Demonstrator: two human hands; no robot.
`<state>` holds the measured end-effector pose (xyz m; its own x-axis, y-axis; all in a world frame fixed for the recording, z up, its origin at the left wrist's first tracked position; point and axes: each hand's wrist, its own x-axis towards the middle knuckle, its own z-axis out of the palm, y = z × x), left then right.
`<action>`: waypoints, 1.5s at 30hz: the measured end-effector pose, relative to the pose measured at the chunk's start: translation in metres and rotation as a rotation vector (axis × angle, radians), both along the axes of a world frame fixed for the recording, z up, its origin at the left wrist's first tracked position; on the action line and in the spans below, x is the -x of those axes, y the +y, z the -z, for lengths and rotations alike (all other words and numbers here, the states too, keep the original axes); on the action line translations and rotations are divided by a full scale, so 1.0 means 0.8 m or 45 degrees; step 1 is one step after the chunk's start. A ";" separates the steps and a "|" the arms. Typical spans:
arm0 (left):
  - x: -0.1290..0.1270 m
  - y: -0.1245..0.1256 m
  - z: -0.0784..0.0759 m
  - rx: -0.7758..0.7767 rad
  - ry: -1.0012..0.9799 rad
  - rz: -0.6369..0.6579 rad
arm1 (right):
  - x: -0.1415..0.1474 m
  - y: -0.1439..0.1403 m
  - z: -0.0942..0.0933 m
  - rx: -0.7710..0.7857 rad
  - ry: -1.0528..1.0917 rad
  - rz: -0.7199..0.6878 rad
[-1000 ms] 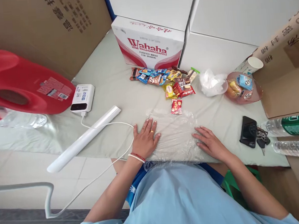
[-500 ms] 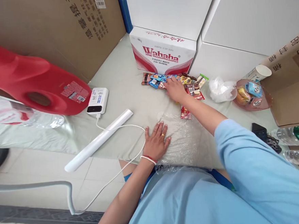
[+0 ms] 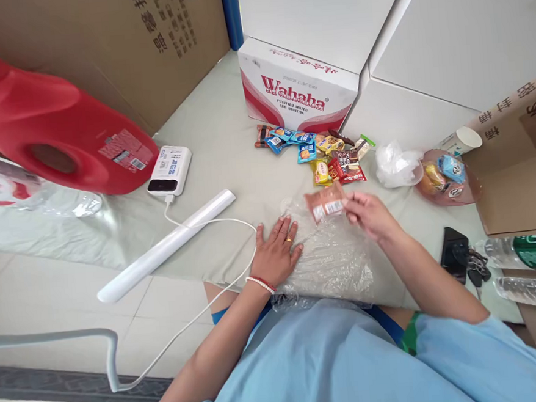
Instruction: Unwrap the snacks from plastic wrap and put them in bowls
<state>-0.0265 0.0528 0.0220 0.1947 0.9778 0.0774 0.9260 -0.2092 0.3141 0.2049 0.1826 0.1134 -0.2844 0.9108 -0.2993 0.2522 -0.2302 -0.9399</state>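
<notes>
Pinched at its right end in my right hand (image 3: pixel 370 214) is a brown snack packet (image 3: pixel 325 203) with a white barcode label, held above the table. My left hand (image 3: pixel 277 249) lies flat, fingers spread, at the left edge of a clear plastic bag (image 3: pixel 329 258) spread on the cloth. Behind the held packet is a pile of wrapped snacks: blue packets (image 3: pixel 307 153), a yellow packet (image 3: pixel 321 171), a red packet (image 3: pixel 351 169) and other brown ones. They lie in front of the white and red Wahaha box (image 3: pixel 299 91).
On the left are a red jug (image 3: pixel 75 141), a white power bank (image 3: pixel 169 171) with its cable, and a long white bar (image 3: pixel 168 248). To the right sit a crumpled white bag (image 3: pixel 396 162), a pink bowl of snacks (image 3: pixel 471 190), a paper cup (image 3: pixel 468 141), keys (image 3: pixel 477 267) and plastic bottles (image 3: pixel 531 293).
My right hand has drawn back from the snack pile towards me and to the right, now with a brown packet in its fingers. My left hand stays flat on the plastic bag.
</notes>
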 end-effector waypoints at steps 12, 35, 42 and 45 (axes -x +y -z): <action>-0.002 0.001 0.003 -0.032 -0.005 0.004 | -0.030 -0.126 0.016 -0.770 -0.885 -0.519; -0.001 0.000 -0.002 -0.017 -0.031 -0.004 | 0.048 0.011 -0.010 -0.799 -1.365 -0.514; 0.000 0.000 -0.001 -0.003 -0.058 0.001 | 0.152 0.160 0.031 -1.110 -1.530 -0.541; 0.001 0.000 -0.001 -0.002 -0.068 -0.001 | 0.170 0.175 0.039 -1.026 -1.543 -0.541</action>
